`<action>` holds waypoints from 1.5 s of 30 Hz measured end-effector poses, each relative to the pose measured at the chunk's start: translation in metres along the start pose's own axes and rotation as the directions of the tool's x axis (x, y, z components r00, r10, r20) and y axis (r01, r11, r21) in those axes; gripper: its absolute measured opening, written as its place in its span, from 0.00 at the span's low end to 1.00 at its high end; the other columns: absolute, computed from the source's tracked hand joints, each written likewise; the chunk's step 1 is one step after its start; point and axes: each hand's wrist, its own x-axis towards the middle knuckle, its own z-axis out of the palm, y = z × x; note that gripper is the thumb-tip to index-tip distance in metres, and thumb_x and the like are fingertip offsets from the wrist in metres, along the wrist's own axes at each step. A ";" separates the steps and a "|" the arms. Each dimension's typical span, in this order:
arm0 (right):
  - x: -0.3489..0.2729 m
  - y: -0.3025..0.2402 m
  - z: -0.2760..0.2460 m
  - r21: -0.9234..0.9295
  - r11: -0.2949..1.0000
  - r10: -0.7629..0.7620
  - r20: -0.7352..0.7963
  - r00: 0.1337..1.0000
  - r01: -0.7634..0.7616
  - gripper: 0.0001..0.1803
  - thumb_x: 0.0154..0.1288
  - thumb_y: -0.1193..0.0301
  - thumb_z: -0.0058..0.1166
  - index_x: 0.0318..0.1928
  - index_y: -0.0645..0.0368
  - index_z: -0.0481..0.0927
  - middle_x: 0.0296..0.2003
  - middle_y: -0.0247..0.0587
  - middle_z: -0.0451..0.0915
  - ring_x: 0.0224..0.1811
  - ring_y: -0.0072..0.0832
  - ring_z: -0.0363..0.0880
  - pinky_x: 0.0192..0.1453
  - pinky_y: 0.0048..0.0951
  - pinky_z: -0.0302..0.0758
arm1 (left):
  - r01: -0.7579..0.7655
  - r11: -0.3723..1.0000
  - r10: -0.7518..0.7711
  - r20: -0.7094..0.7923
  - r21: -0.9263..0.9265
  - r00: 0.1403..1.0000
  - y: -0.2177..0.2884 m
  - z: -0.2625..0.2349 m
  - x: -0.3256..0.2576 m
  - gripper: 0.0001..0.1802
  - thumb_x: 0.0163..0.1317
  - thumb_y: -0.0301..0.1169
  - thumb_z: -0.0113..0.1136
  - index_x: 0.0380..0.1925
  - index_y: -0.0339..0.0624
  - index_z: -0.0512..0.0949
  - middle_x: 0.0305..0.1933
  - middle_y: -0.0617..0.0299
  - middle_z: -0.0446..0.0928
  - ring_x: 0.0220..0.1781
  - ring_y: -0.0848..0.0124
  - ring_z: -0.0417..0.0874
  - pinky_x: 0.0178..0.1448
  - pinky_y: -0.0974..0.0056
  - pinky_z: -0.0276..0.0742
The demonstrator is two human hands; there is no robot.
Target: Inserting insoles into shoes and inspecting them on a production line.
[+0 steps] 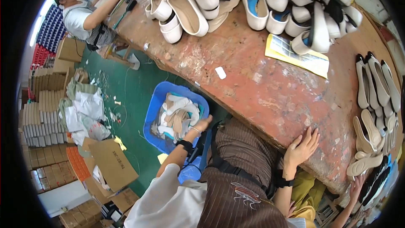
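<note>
My right hand (303,147) lies flat on the worn reddish table top (253,97), near its front edge, with fingers spread and nothing in it. Low on the left, my left hand (203,124) is at the right side of a blue plastic bin (152,101). Its fingers are too small and turned away to tell their state. The bin stands on the floor and holds a heap of beige, white and teal shoe insoles (179,118). A small white piece (220,73) lies on the table left of my right hand.
White flat shoes (187,10) stand at the far side, with more piled (316,21) beside a yellow-edged sheet (295,55). At right are beige flats (377,80) and another person's hand (357,183) touching an insole (365,164). A co-worker (82,17) sits far left; cartons (112,164) stand left.
</note>
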 end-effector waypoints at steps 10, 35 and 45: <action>0.042 0.019 -0.007 0.048 0.997 0.045 0.292 0.955 -0.061 0.37 0.75 0.54 0.41 0.75 0.63 0.53 0.77 0.56 0.49 0.80 0.52 0.42 0.80 0.53 0.39 | 0.395 0.726 -0.040 0.540 -0.562 0.841 -0.145 0.095 0.130 0.31 0.74 0.44 0.47 0.71 0.37 0.63 0.70 0.60 0.69 0.72 0.65 0.67 0.75 0.64 0.61; 0.032 0.024 -0.015 0.410 0.853 0.256 0.208 0.944 -0.322 0.28 0.70 0.67 0.54 0.66 0.66 0.69 0.67 0.54 0.70 0.69 0.43 0.69 0.73 0.39 0.63 | -0.369 0.846 0.464 -0.189 0.384 0.866 -0.049 -0.142 0.119 0.29 0.58 0.58 0.59 0.46 0.46 0.83 0.50 0.47 0.83 0.53 0.47 0.83 0.61 0.50 0.75; 0.215 -0.299 0.003 0.774 -0.018 -0.344 0.590 0.730 -0.633 0.42 0.73 0.48 0.50 0.76 0.57 0.52 0.71 0.57 0.60 0.71 0.46 0.64 0.74 0.42 0.62 | -0.866 0.019 0.432 -0.777 -0.500 0.458 0.063 -0.295 0.019 0.47 0.62 0.34 0.70 0.73 0.39 0.51 0.75 0.41 0.53 0.75 0.49 0.57 0.73 0.52 0.62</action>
